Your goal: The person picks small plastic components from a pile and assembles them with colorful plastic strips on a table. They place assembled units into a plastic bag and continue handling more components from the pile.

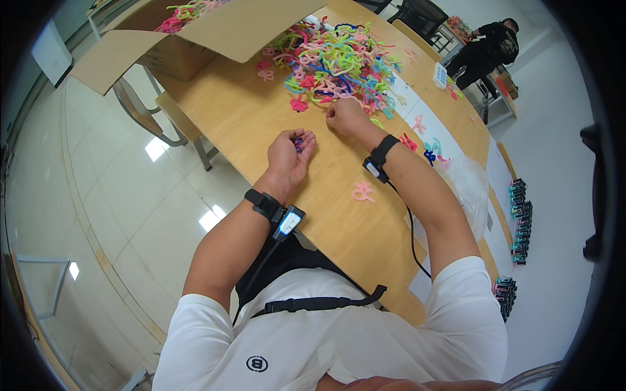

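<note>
My left hand (286, 159) is palm up over the table edge, its fingers cupped around several small dark beads (298, 144). At the near side of a large heap of colourful fuzzy twisted stems (342, 61), my right hand (348, 117) has its fingers curled downward. Whether anything is pinched in it is hidden. A hot-pink twisted flower shape (298, 103) lies on the wood just left of the right hand. Closer to my body is a pale pink looped shape (363, 192). Both wrists wear black straps with small cabled devices.
An open cardboard box (234, 32) with more stems overhangs the table (337, 220) at the far left. A clear plastic bag (464, 181) lies beyond my right forearm, near a few loose stems (430, 155). A blue-and-white case (439, 76) sits further back. Another person (489, 49) stands across the room.
</note>
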